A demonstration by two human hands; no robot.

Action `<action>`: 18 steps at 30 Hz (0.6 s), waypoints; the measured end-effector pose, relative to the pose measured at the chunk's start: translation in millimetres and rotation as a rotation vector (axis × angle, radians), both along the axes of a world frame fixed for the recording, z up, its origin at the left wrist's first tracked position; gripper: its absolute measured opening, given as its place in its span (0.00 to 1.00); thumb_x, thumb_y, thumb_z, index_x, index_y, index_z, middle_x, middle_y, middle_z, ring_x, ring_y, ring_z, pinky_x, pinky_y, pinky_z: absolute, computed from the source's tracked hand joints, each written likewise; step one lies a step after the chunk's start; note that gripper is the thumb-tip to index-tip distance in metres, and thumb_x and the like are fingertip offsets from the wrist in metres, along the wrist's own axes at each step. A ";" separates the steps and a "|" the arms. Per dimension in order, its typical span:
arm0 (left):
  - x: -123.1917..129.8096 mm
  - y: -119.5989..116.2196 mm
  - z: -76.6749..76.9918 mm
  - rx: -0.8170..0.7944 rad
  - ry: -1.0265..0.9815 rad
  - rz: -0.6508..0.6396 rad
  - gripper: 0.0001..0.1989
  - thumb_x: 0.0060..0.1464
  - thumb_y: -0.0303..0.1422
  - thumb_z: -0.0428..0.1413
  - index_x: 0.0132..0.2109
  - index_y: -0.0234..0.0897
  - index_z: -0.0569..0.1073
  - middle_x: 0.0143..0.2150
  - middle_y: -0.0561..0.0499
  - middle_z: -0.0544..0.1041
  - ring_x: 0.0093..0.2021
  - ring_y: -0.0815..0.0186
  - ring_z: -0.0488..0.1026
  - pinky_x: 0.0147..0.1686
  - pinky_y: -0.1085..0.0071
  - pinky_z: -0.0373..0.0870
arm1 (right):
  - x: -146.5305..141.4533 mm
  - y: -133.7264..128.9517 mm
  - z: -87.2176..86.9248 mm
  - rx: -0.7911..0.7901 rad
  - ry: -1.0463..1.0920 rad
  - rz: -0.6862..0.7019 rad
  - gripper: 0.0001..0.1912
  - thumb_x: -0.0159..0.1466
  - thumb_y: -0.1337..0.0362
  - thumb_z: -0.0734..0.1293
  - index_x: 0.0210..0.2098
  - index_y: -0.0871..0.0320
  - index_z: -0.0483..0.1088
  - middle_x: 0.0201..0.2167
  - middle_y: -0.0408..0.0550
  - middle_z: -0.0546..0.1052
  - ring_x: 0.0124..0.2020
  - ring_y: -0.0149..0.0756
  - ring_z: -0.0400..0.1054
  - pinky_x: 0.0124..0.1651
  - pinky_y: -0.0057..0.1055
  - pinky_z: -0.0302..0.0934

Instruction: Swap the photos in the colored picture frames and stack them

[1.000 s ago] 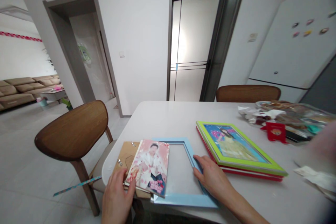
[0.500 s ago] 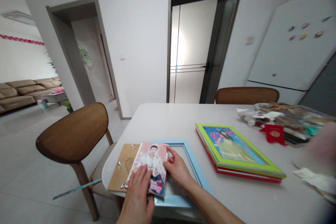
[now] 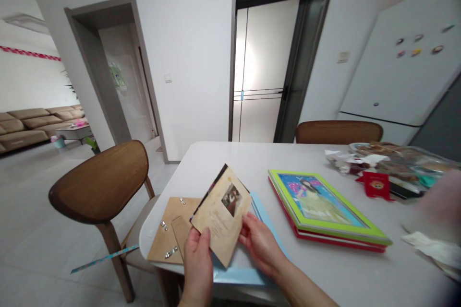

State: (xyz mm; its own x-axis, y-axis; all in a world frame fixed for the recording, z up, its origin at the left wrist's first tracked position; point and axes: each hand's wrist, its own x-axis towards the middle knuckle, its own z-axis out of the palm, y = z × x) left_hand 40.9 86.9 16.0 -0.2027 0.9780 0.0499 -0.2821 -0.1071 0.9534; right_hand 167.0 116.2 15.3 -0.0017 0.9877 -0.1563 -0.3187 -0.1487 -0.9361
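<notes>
A small stack of photos (image 3: 223, 223) is raised and tilted between my hands, its top sheet beige with a small dark picture and faint writing. My left hand (image 3: 199, 254) grips the lower left edge, thumb on top. On the right edge, my right hand (image 3: 260, 243) closes its fingers round the stack. Beneath lies a light blue picture frame (image 3: 248, 276), partly hidden by the photos and my hands. To its left is a brown backing board (image 3: 162, 244) with metal clips, overhanging the rounded table corner.
Right of my hands, a green picture frame (image 3: 360, 232) rests on red ones. Farther right are a red packet (image 3: 377, 185), plastic bags (image 3: 406, 160) and white tissue (image 3: 428, 244). A wooden chair (image 3: 104, 182) stands left of the white table (image 3: 230, 158), another chair (image 3: 338, 132) behind it.
The photo stack has been lifted off the board and frame and tilted up. A beige sheet now faces me instead of the pink portrait. Both hands have shifted to its edges.
</notes>
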 end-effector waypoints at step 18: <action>1.9 -15.4 -28.7 0.313 1.171 -0.312 0.23 0.44 0.25 0.49 0.50 0.30 0.64 0.54 0.37 0.63 0.55 0.55 0.58 0.53 0.50 0.53 | 53.4 32.9 -1.5 0.189 -1.072 -0.069 0.23 0.52 0.70 0.53 0.46 0.63 0.65 0.37 0.52 0.75 0.33 0.35 0.69 0.35 0.26 0.59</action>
State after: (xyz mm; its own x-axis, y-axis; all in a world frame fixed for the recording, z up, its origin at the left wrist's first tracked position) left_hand 42.8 71.5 -12.7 0.3585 0.8899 0.2821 0.6628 -0.4554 0.5944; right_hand 220.4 149.1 13.9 0.1011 0.9887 0.1106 0.6745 0.0136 -0.7381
